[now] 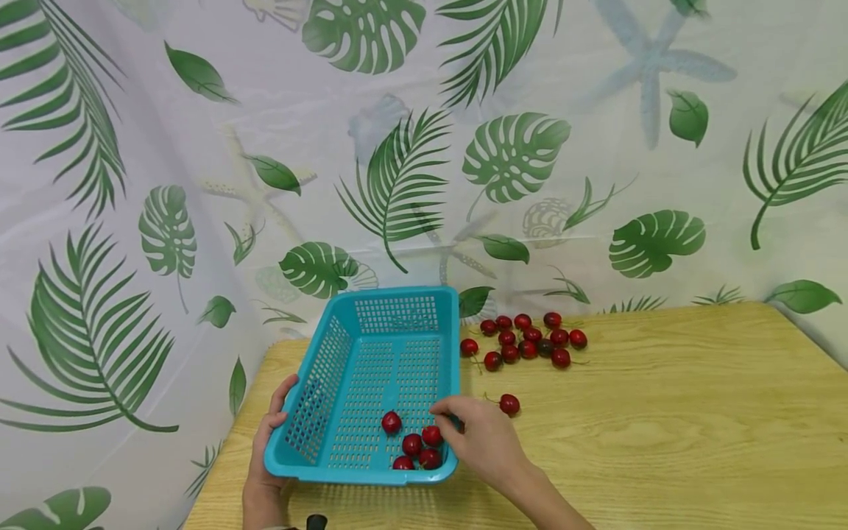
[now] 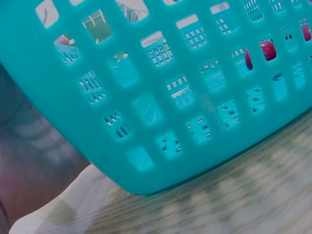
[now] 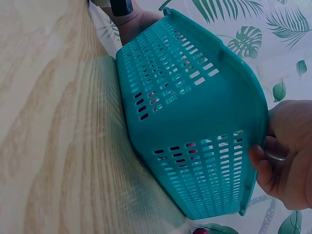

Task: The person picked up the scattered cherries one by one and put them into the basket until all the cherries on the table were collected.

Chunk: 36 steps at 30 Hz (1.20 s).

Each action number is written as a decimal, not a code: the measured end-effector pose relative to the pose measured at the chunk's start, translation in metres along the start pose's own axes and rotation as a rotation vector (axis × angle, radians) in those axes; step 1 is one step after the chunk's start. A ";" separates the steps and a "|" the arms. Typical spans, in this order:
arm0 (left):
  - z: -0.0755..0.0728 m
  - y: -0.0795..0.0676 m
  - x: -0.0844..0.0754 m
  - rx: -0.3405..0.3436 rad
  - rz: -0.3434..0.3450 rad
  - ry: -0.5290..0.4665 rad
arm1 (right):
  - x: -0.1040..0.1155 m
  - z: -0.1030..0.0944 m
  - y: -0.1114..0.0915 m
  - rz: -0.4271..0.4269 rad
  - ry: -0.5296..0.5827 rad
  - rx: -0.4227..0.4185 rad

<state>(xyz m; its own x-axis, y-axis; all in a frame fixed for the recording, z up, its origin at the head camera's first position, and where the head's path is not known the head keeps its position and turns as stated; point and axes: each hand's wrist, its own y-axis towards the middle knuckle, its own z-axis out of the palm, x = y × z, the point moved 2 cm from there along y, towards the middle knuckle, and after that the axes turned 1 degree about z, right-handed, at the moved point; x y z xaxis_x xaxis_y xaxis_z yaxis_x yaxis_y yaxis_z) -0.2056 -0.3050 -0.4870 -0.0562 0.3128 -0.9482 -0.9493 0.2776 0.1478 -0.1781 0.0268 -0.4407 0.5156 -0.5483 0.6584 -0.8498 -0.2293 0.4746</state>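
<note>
A blue plastic basket [image 1: 391, 368] with slotted walls stands on the table, several red cherries [image 1: 412, 444] gathered at its near right corner. My left hand [image 1: 265, 449] grips the basket's left rim, its fingertips showing over the edge. My right hand [image 1: 486, 442] reaches across the right rim, thumb and forefinger brought together just above one cherry [image 1: 432, 436]; they seem to pinch its thin stem. In the right wrist view, the right hand [image 3: 292, 151] is at the rim with fingers curled, and the basket wall hides their tips. Basket holes in the left wrist view show red cherries [image 2: 267, 50].
More cherries with stems [image 1: 528, 349] lie in a cluster on the wooden table [image 1: 662, 412], right of the basket's far end. A single cherry [image 1: 509, 405] sits nearer, just beyond the right hand. A leaf-patterned curtain [image 1: 517, 243] hangs behind the table.
</note>
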 end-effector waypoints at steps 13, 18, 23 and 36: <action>-0.002 -0.001 0.001 0.033 0.028 -0.036 | 0.001 0.000 0.000 -0.035 0.016 -0.002; -0.002 0.000 0.001 0.032 0.029 -0.038 | 0.001 -0.001 0.000 -0.037 0.027 -0.001; -0.001 0.002 0.001 0.036 0.026 -0.049 | 0.000 -0.002 0.001 -0.014 0.051 0.009; -0.002 -0.001 0.000 0.023 -0.010 -0.048 | -0.013 -0.024 0.002 0.141 0.181 0.001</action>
<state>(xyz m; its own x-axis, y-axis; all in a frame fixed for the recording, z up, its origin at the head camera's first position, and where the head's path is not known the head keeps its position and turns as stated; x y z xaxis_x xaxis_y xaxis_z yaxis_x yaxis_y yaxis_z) -0.2053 -0.3070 -0.4880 -0.0314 0.3531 -0.9350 -0.9422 0.3018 0.1456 -0.1840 0.0526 -0.4337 0.4026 -0.4216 0.8125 -0.9150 -0.1612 0.3698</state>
